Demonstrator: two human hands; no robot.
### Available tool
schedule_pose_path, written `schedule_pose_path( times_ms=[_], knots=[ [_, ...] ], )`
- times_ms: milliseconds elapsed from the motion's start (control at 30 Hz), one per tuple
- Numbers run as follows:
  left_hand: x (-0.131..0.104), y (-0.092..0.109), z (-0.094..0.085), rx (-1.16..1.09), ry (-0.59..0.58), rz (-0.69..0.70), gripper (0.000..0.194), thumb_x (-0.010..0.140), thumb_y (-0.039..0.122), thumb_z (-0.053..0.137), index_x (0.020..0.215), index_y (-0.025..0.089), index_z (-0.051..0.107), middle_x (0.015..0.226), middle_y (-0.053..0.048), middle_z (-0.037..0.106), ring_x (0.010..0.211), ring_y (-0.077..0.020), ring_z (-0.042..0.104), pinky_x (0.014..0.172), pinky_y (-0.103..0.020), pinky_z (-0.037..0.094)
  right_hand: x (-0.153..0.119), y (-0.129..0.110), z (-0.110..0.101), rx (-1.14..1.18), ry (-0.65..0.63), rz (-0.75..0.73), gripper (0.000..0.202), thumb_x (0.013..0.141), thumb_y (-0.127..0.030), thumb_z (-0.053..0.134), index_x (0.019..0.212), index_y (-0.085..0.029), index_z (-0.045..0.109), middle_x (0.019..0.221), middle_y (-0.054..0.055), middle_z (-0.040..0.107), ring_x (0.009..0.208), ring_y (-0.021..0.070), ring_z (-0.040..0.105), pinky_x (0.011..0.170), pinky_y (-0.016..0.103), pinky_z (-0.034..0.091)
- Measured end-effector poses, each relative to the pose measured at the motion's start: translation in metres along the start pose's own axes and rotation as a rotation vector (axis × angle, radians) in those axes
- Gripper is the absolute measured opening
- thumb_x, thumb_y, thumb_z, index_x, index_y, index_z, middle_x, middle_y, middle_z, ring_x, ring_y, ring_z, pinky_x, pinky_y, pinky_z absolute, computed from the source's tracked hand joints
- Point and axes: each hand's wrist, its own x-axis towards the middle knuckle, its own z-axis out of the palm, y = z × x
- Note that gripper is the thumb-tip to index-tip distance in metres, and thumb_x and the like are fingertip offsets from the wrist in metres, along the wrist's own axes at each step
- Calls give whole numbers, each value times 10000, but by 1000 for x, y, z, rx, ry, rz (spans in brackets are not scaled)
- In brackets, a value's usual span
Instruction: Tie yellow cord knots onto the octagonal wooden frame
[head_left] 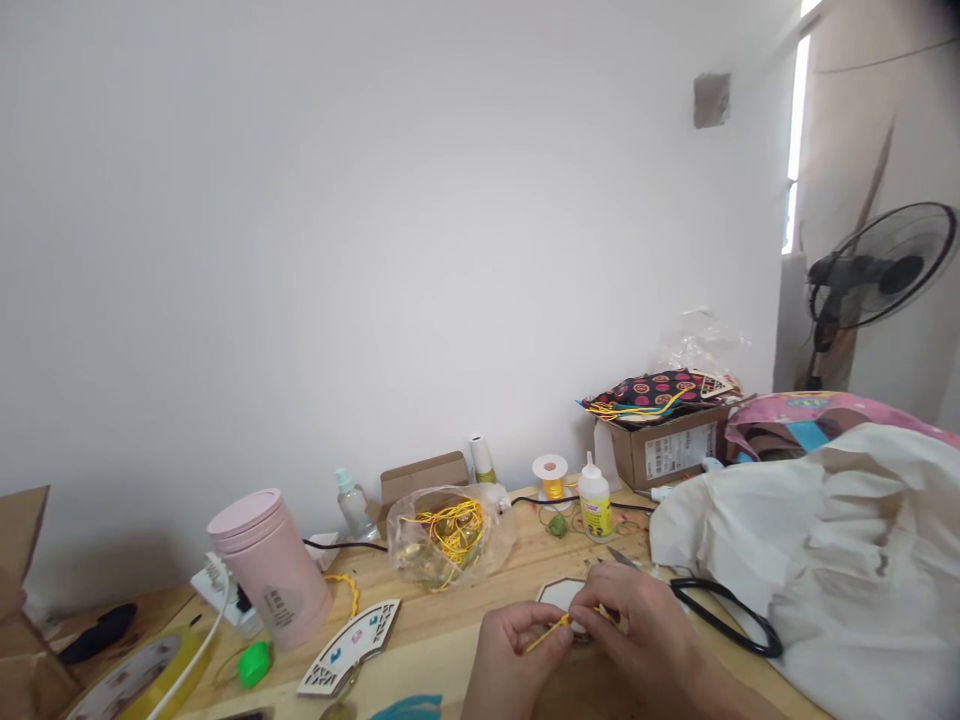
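Observation:
My left hand (517, 650) pinches a yellow cord (551, 632) between thumb and forefinger, low in the view. Close against it, my right hand (630, 625) is closed on the same cord, its fingertips meeting the left ones. A small knot or loop shows in the cord between the hands. Behind the fingers lies a white hexagonal piece with a dark rim (561, 592), partly hidden by my right hand. Black-handled scissors (731, 610) rest to the right, their blades pointing toward the glue bottle (595, 505).
A clear bag of yellow cords (450, 535) stands beyond my hands, with a thread spool (551, 480) beside it. Left are a pink canister (270, 565), a fan-shaped ornament (351, 648) and a tape roll (139, 680). White cloth (810, 540) and a cardboard box (667, 450) occupy the right.

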Motion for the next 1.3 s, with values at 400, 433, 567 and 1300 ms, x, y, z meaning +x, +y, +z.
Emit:
schedule_pose_path(
  times_ms=[400, 433, 567, 1300],
  knots=[
    [0, -1, 1, -23, 39, -46, 391, 543, 450, 655, 717, 99, 643, 384, 42, 468, 353, -46, 327, 381, -159, 222, 3, -2, 0, 69, 33, 14, 208, 781, -231, 488, 605, -190, 590, 596, 3, 549, 589, 136, 488, 534, 221, 321],
    [0, -3, 0, -9, 50, -48, 404, 537, 459, 655, 720, 99, 640, 358, 57, 429, 337, -39, 290, 372, -158, 193, 3, -2, 0, 61, 30, 21, 204, 779, -236, 491, 608, -190, 593, 597, 4, 549, 590, 139, 487, 533, 222, 321],
    [1, -4, -2, -28, 59, -28, 367, 530, 434, 669, 687, 103, 648, 459, 1, 550, 411, -75, 418, 417, -169, 287, 4, -2, 1, 63, 16, 39, 189, 766, -219, 505, 604, -189, 599, 592, 2, 549, 583, 136, 487, 534, 220, 319],
    [1, -1, -2, -101, 60, -35, 313, 535, 380, 683, 655, 90, 685, 602, -78, 667, 583, -160, 568, 569, -227, 415, 3, -1, 3, 128, 22, 30, 209, 789, -238, 473, 618, -182, 579, 612, 4, 554, 586, 138, 494, 543, 223, 339]
  ],
)
